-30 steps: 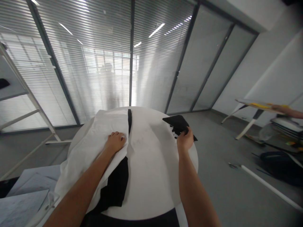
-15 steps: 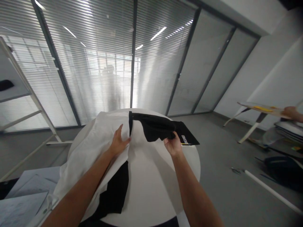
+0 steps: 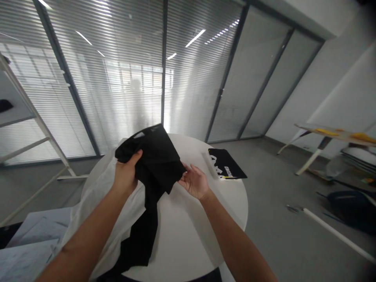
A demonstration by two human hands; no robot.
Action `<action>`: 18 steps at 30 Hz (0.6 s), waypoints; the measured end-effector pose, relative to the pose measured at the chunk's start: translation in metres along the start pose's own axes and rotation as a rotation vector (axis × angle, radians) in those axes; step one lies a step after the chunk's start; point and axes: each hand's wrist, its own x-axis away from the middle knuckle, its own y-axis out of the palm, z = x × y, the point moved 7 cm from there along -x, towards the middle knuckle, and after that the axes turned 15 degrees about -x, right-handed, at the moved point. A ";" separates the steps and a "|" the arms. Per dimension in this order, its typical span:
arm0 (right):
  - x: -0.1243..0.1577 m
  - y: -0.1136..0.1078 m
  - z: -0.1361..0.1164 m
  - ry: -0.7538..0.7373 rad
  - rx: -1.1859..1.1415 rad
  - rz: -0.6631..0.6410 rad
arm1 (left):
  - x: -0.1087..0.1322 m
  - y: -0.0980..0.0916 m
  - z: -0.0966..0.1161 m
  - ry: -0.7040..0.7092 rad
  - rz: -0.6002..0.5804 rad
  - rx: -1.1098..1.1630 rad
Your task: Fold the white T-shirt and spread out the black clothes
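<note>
A black cloth (image 3: 157, 156) is raised over the table, its upper part folded and a tail hanging down to the tabletop. My left hand (image 3: 126, 172) is closed around its left side, thumb on top. At the cloth's right corner, the fingertips of my right hand (image 3: 195, 183) grip the edge, palm turned upward. White cloth (image 3: 108, 219) lies under my left forearm and drapes over the table's left side. The round white table (image 3: 182, 235) is below both hands. Part of the black cloth's lower end is hidden by my left arm.
A black printed folder or sheet (image 3: 230, 164) with white cut shapes beside it lies at the table's right edge. Papers (image 3: 32, 243) are at lower left. A white ladder-like frame (image 3: 44, 125) stands left. A white tube (image 3: 337, 235) lies on the floor at right.
My left hand has taken hold of the black cloth, which is lifted and gathered leftward. My right hand has moved left with its edge, uncovering the black printed item and white shapes.
</note>
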 end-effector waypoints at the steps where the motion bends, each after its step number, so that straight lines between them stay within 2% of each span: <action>1: 0.003 0.004 -0.001 0.003 0.032 -0.033 | -0.001 -0.005 0.007 -0.076 -0.002 0.027; 3: 0.006 0.008 -0.004 0.005 0.110 -0.049 | -0.004 -0.018 0.020 -0.201 -0.012 0.063; 5: 0.007 0.006 -0.007 0.003 0.175 -0.031 | -0.004 -0.038 0.027 -0.265 0.026 0.112; 7: 0.007 0.001 -0.008 0.004 0.206 -0.009 | 0.001 -0.065 0.022 -0.282 0.117 0.153; 9: 0.004 -0.004 -0.007 0.013 0.211 -0.002 | 0.014 -0.094 0.003 -0.300 0.215 0.135; 10: 0.003 -0.006 -0.006 0.022 0.210 -0.001 | 0.022 -0.105 -0.009 -0.314 0.217 0.110; 11: 0.002 -0.009 -0.005 0.035 0.212 0.003 | 0.031 -0.114 -0.024 -0.371 0.196 0.075; 13: -0.001 -0.014 -0.001 0.061 0.231 0.025 | 0.054 -0.132 -0.056 -0.591 0.180 0.013; 14: -0.003 -0.018 0.002 0.074 0.244 0.041 | 0.064 -0.139 -0.065 -0.661 0.157 -0.016; 17: -0.007 -0.026 0.010 0.120 0.277 0.072 | 0.081 -0.160 -0.075 -0.817 0.063 -0.137; 18: -0.008 -0.028 0.013 0.137 0.288 0.077 | 0.080 -0.168 -0.074 -0.811 0.047 -0.184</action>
